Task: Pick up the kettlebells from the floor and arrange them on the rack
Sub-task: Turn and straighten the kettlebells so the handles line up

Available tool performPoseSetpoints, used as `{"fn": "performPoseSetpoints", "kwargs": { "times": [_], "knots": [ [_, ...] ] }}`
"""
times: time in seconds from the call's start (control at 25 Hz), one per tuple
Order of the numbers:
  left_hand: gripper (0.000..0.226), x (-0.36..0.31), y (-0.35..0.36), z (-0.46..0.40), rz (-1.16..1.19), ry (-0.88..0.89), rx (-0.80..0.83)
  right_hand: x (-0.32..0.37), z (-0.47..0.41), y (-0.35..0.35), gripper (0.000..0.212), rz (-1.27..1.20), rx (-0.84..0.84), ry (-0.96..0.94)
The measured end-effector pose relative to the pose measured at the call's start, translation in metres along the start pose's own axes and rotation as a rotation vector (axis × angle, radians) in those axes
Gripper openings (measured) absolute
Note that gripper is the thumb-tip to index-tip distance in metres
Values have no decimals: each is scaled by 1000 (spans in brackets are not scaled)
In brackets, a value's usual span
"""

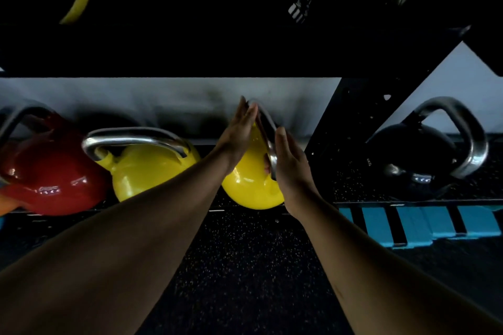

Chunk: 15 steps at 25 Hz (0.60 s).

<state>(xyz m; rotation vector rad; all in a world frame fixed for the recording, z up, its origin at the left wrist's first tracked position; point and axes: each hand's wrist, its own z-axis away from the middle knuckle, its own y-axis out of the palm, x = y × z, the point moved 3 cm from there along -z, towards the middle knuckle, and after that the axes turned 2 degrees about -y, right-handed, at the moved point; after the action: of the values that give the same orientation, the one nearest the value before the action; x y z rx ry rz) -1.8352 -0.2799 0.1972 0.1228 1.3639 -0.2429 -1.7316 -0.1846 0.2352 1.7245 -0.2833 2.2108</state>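
- Progress: a red kettlebell (pixel 51 171) and a yellow kettlebell (pixel 147 168) already sit on the low shelf of the rack (pixel 245 54), far left. A second yellow kettlebell (pixel 250 185) is at the shelf's front edge, between my hands; can't tell if it is fully seated.
- Left to do, my guess: a black kettlebell (pixel 419 160) sits on the floor (pixel 245 266) at far right, past the rack's slanted leg; likely next.
- My left hand (pixel 239 130) is flat, fingers (pixel 249 114) straight, pressed against the left side of its steel handle (pixel 268 133), not wrapped.
- My right hand (pixel 291 168) is open too, palm on the handle's right side; thumb seems tucked behind it.
- So the handle is sandwiched between both open palms, bell body just below and touching them.
- Blue step blocks (pixel 424 223) lie near right, apart from all this.
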Motion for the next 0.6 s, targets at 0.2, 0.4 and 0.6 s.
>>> {"fn": "performPoseSetpoints", "kwargs": {
  "times": [0.2,0.4,0.6],
  "knots": [
    [60,1,1,-9,53,-56,76,-8,-2,12,39,-12,-46,-29],
    [53,-8,8,-13,-5,5,131,-18,-4,20,47,-40,-85,-88],
    [47,-6,8,-18,49,-5,100,-21,-5,22,50,-54,-35,-109]
  ]
}}
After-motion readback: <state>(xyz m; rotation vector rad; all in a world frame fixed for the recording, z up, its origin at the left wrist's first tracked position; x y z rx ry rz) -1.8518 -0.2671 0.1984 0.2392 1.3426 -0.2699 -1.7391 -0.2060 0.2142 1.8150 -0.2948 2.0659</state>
